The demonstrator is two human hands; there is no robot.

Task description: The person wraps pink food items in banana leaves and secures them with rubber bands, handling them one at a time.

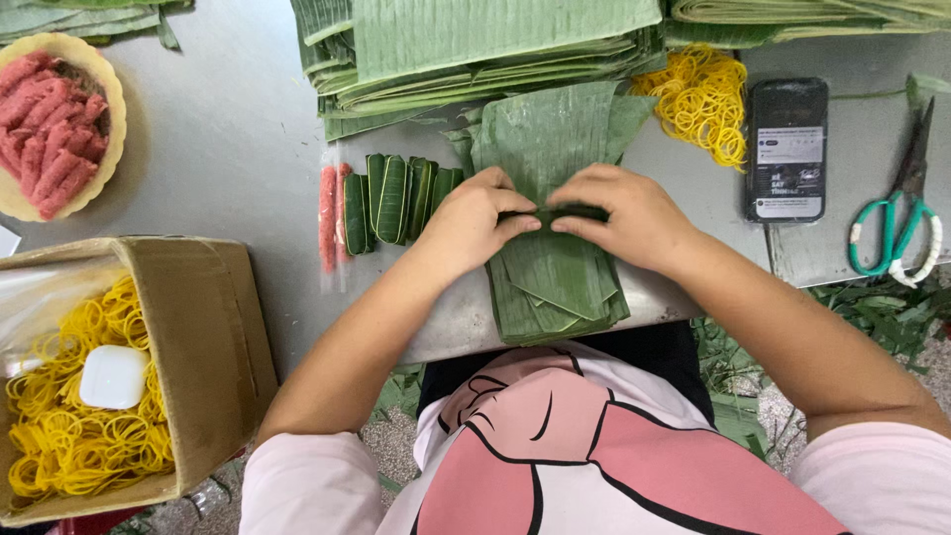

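Note:
My left hand and my right hand meet at the middle of the metal table. Together they pinch a small roll of banana leaf, fingertips touching it from both sides. The roll lies on a stack of cut banana leaf pieces that hangs over the table's near edge. To the left of my left hand lie several finished green leaf rolls side by side. Beside these rest two pink meat sticks.
A yellow basket of pink meat sticks stands at the far left. A cardboard box holds yellow rubber bands and a white case. Large folded banana leaves fill the back. Loose rubber bands, a phone and green-handled scissors lie right.

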